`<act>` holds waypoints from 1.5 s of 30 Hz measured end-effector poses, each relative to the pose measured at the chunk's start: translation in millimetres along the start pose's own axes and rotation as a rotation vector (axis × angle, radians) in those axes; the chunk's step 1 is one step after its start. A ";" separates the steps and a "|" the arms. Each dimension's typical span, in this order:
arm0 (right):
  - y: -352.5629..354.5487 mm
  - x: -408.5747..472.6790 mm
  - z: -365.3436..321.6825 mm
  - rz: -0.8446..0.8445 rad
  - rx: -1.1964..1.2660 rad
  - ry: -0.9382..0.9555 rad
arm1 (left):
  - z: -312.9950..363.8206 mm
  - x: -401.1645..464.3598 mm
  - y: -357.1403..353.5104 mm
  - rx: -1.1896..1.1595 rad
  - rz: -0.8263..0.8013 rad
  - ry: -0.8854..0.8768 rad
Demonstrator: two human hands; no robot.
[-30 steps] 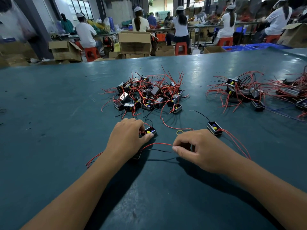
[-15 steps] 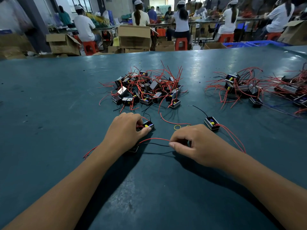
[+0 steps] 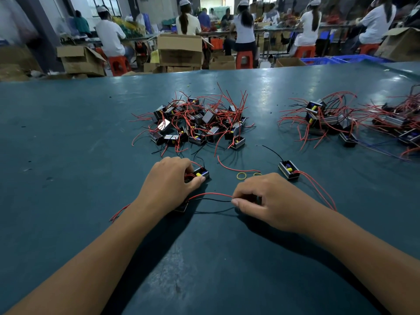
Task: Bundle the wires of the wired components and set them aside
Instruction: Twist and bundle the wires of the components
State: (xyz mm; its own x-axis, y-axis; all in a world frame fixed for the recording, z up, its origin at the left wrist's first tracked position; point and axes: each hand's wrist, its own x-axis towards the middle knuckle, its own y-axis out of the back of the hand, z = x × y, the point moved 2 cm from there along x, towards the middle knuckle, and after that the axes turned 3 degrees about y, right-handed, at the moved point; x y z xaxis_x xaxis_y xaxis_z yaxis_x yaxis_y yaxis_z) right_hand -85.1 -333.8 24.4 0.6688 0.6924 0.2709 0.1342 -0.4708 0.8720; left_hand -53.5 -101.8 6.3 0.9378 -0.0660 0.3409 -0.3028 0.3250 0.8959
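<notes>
Teal worktable [image 3: 68, 144]: left hand [image 3: 169, 185] grips small black wired components [image 3: 200, 173] near the front edge, right hand [image 3: 270, 201] pinches their red and black wires [image 3: 211, 197]. Yellow rubber band [image 3: 241, 175] unused beside them. Unbundled tangled pile [image 3: 197, 123] mid-table remains; early stage.

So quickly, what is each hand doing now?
Left hand: grips a small component.
Right hand: pinches the red and black wires.

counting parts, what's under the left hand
Two small boxes show partly under the left hand: one with a yellow part, one dark. The rest is covered.
</notes>
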 end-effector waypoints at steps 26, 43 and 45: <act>2.6 8.4 3.7 0.443 1.027 -0.311 | 70.5 -34.0 35.1 -0.503 0.175 -0.300; 6.8 7.8 2.6 0.390 0.868 -0.224 | 67.4 -25.7 32.0 -1.329 -0.037 0.256; 5.0 8.4 2.1 0.381 0.859 -0.221 | 66.1 -25.3 33.7 -1.353 -0.057 0.268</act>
State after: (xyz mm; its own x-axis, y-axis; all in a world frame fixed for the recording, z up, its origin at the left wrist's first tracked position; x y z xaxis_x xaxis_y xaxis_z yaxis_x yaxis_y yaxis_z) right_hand -77.4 -331.5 30.1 0.8888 0.3329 0.3149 0.3100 -0.9429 0.1217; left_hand -98.7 -151.6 46.7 0.9936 0.0212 0.1108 -0.0080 0.9930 -0.1180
